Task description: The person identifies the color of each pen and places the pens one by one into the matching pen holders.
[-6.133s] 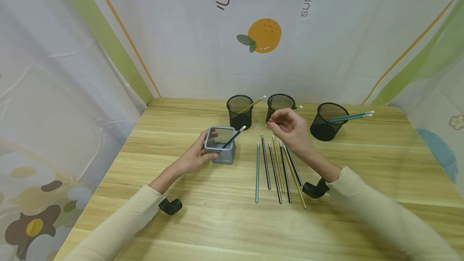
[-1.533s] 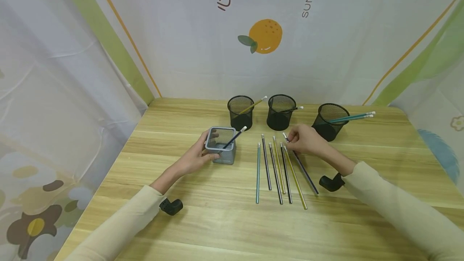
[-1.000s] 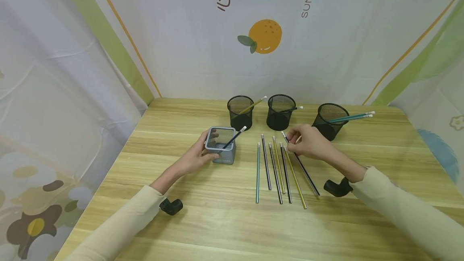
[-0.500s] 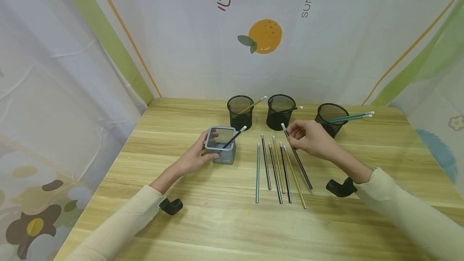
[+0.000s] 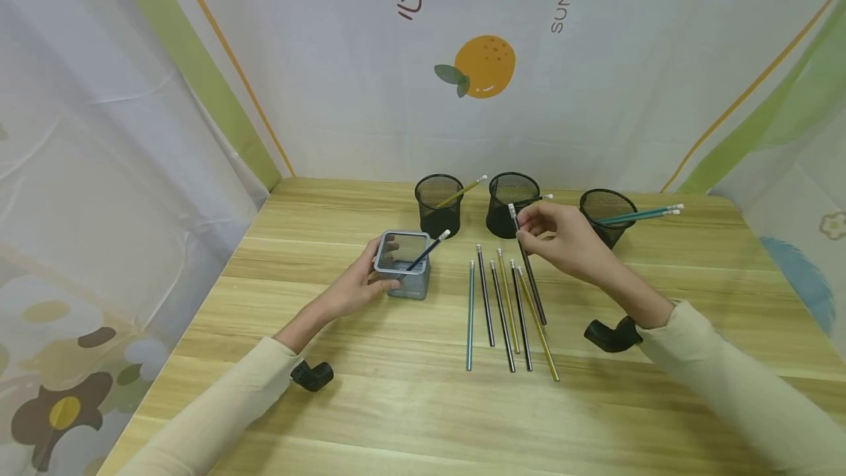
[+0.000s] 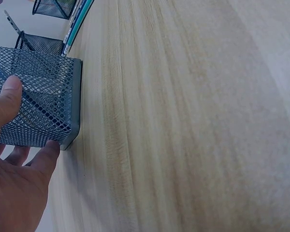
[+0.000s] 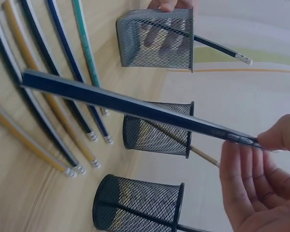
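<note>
My left hand (image 5: 350, 291) grips the grey square mesh pencil holder (image 5: 411, 288), its thumb on the near side. One dark blue pencil (image 5: 434, 244) leans out of that holder, white eraser up. Between thumb and fingertips, my right hand (image 5: 565, 241) pinches another dark blue pencil (image 7: 121, 105) near its eraser end. This pencil is held slanted above the table, its lower end pointing towards me. Under it lie several loose pencils: a teal one (image 5: 471, 322), yellow ones (image 5: 547, 355) and dark ones (image 5: 504, 322), erasers facing away from me.
Three round black mesh cups stand at the back: the left cup (image 5: 439, 222) with a yellow pencil, the middle cup (image 5: 504, 225) with a black one, the right cup (image 5: 604, 197) with teal ones. Behind the wooden table (image 5: 396, 417) hangs a printed curtain (image 5: 344, 94).
My right hand, holding nothing at first, has taken the dark blue pencil from the right of the row, lifted it and swung its lower end left. My left hand keeps still on the holder.
</note>
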